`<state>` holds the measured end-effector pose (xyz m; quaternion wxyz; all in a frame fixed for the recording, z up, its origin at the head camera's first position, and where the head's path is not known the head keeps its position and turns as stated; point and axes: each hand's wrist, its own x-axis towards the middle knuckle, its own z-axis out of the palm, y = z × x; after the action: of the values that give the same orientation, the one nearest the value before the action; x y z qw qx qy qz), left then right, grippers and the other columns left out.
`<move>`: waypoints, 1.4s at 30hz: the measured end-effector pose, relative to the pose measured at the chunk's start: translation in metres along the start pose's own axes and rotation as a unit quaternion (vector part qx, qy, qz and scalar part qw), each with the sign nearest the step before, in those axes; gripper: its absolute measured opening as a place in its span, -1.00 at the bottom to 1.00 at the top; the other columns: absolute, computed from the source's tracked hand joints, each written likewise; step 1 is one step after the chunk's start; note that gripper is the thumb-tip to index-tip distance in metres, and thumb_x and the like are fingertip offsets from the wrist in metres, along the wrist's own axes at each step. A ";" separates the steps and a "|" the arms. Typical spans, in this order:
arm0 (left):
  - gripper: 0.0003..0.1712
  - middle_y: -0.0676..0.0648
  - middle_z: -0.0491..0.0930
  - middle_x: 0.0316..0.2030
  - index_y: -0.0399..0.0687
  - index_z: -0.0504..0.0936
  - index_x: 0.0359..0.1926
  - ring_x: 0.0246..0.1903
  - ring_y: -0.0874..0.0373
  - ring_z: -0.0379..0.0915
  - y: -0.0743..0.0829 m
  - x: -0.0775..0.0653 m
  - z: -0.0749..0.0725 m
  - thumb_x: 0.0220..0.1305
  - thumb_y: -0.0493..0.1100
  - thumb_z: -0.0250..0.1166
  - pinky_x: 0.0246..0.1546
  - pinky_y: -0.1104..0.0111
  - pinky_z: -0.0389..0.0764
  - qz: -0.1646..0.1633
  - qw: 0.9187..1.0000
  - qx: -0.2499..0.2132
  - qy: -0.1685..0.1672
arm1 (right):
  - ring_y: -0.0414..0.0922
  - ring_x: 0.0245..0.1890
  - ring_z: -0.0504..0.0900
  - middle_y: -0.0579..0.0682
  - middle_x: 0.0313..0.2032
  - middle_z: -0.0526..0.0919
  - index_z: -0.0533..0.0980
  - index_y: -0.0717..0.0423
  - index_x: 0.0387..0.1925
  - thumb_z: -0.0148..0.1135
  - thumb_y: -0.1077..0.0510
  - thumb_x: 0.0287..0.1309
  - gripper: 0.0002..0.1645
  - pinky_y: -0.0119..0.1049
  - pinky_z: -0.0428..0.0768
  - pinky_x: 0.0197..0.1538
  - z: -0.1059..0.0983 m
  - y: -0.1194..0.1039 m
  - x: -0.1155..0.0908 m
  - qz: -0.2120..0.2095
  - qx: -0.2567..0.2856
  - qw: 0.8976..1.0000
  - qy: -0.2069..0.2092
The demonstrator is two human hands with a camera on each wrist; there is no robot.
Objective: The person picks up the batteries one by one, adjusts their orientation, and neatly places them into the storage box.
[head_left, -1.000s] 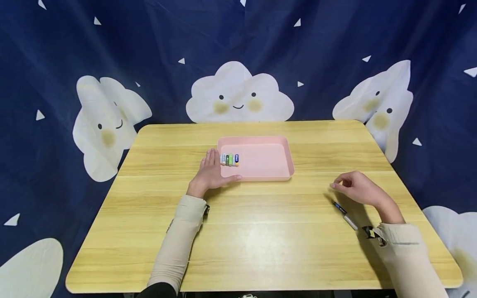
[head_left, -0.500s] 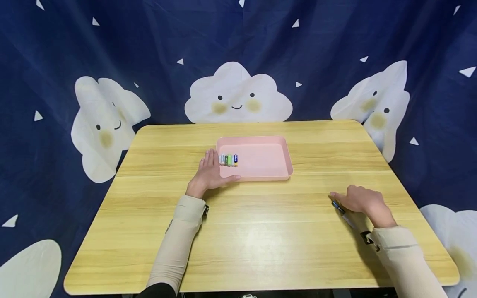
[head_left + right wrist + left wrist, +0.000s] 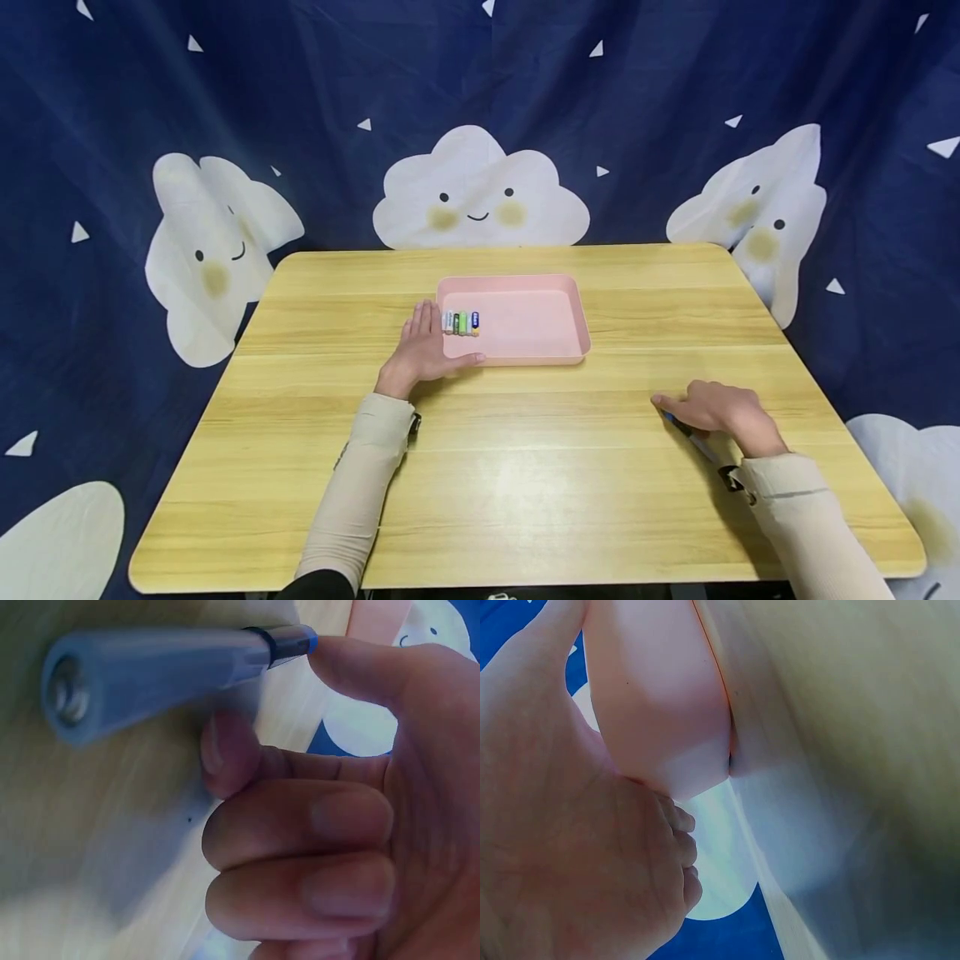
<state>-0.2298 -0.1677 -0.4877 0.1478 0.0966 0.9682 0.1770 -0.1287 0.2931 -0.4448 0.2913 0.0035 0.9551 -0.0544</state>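
Observation:
Two cylindrical batteries lie end to end on the table; the grey one [image 3: 150,679] is nearest the right wrist camera, the dark one [image 3: 291,645] has a blue end. My right hand [image 3: 722,408] is low over them. Its thumb [image 3: 360,666] touches the blue end, while the other fingers curl beside the row. Whether they pinch a battery is unclear. My left hand [image 3: 422,348] rests against the left side of a shallow pink tray [image 3: 517,360], fingers straight and thumb along its front rim. Several batteries [image 3: 462,323] stand side by side at the tray's left end.
The light wooden table [image 3: 525,483] has rounded corners. Behind it hangs a dark blue curtain [image 3: 330,75] printed with white clouds. Both forearms come in from the front edge, on either side of the table's middle.
My right hand has come down and then slid slightly left over the two batteries, its thumb meeting the blue end. My left hand and the tray have stayed put.

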 end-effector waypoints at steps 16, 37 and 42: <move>0.64 -0.31 -0.54 0.65 -0.27 -0.49 0.62 0.65 -0.14 -0.69 0.001 0.000 -0.002 0.05 0.72 0.16 0.67 -0.05 -0.32 0.001 1.000 -0.001 0.001 | -0.27 -0.65 0.23 -0.24 -0.69 0.31 0.41 -0.09 -0.68 0.43 0.01 0.24 -0.54 -0.36 0.26 -0.48 0.003 -0.009 0.002 -0.185 0.069 0.980 0.019; 0.66 -0.32 -0.50 0.65 -0.27 -0.49 0.62 0.66 -0.16 -0.65 -0.003 0.004 0.003 0.01 0.74 0.15 0.67 -0.06 -0.30 0.007 1.000 -0.007 0.013 | -0.16 -0.52 0.47 -0.14 -0.58 0.53 0.51 -0.06 -0.61 0.49 -0.32 0.07 -0.48 -0.21 0.35 -0.45 0.004 -0.017 0.000 -0.092 0.005 0.985 0.142; 0.66 -0.30 -0.52 0.65 -0.26 -0.50 0.62 0.66 -0.15 -0.68 -0.003 0.004 0.003 0.02 0.72 0.17 0.67 -0.06 -0.32 0.001 1.000 -0.010 0.005 | -0.16 -0.59 0.34 -0.16 -0.69 0.29 0.29 -0.12 -0.77 0.46 -0.23 0.12 -0.36 -0.25 0.26 -0.49 0.005 -0.017 -0.001 -0.074 0.008 0.989 0.130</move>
<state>-0.2332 -0.1686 -0.4928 0.1436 0.0956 0.9669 0.1879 -0.1262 0.2758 -0.4468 0.1596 -0.0578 0.9821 -0.0822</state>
